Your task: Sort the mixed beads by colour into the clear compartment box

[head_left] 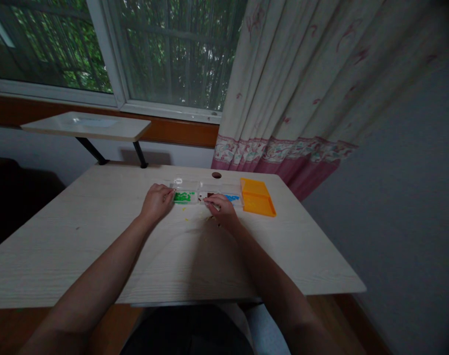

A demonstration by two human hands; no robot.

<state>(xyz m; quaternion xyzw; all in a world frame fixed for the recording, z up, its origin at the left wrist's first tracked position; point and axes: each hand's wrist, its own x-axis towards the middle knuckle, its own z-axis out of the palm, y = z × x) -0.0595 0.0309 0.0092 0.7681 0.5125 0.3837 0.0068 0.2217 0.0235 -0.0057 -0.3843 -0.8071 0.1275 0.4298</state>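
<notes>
Pale wood-grain tabletop [165,261] lies nearest us, then small yellow scraps [184,209]. With bent fingers our right hand [222,209] hovers over a clear plastic box [189,185] of green bits [183,197] and blue bits [232,198], our left hand [158,201] curls at its left end; whether either grips anything we cannot tell. Beside the box's right end lies a flat orange plastic tray [257,197].

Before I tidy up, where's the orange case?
In the head view, the orange case is on the table, right of the blue pieces and the right hand.
</notes>
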